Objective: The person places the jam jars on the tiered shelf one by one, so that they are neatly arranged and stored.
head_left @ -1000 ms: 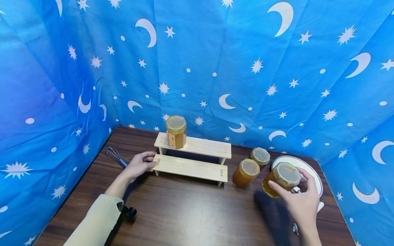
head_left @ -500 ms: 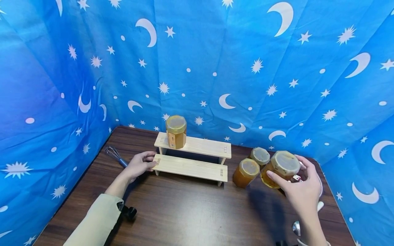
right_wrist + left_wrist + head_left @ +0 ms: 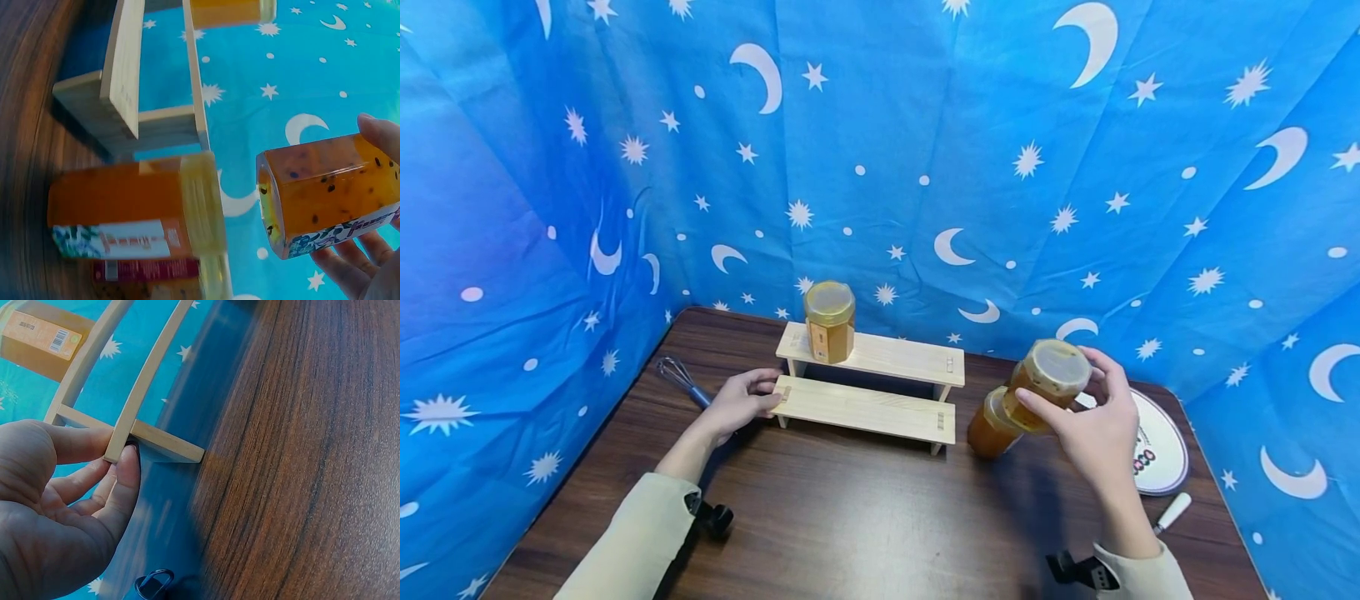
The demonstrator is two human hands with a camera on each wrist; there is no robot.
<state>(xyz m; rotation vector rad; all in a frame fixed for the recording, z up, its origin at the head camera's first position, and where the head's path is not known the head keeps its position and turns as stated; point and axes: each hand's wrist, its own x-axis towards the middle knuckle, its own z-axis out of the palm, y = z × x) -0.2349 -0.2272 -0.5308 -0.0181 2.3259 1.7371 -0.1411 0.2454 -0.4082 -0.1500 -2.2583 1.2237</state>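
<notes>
My left hand (image 3: 739, 406) pinches the left end of the lower board of a two-step wooden rack (image 3: 865, 408); the left wrist view shows thumb and fingertips on the board's end (image 3: 116, 447). On the rack's upper step, toward the left, stands a honey-coloured jar (image 3: 831, 327). Raised off the table, an amber jar with dark seeds (image 3: 328, 187) is gripped by my right hand (image 3: 1096, 427), thumb on one side and fingers on the other. Below it, an orange jar (image 3: 987, 435) stands right of the rack. Another jar (image 3: 150, 270) beside that one is mostly hidden.
A whisk (image 3: 679, 377) with a blue handle lies left of the rack, partly behind my left hand. At the right are a white plate (image 3: 1163, 446) and a white-handled utensil (image 3: 1174, 510). A blue star-and-moon curtain (image 3: 880, 150) hangs behind the dark wooden table (image 3: 865, 517).
My right hand has raised the seeded jar and carried it leftward, over the jars on the table. More of the plate shows now. My left hand keeps its place on the rack.
</notes>
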